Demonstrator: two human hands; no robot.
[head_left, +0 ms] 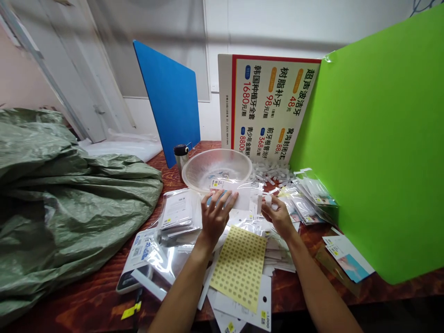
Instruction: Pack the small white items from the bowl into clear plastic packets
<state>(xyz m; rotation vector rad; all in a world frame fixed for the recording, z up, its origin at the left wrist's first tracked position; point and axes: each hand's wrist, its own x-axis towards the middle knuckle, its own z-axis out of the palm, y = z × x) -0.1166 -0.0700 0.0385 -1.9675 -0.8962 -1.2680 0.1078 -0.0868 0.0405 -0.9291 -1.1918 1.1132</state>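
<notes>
My left hand lies with spread fingers on a clear plastic packet that has a white card inside. At the packet's right end is my right hand, its thumb and fingers pinched together around a small whitish piece. The packet leans over the near rim of a translucent plastic bowl. Below the hands a yellow sheet of round dots rests on white printed cards.
Packed cards in clear sleeves are stacked left. Small white strips lie behind the hands. A flask stands beside the bowl. Blue and green boards stand upright; a green tarp covers the left side.
</notes>
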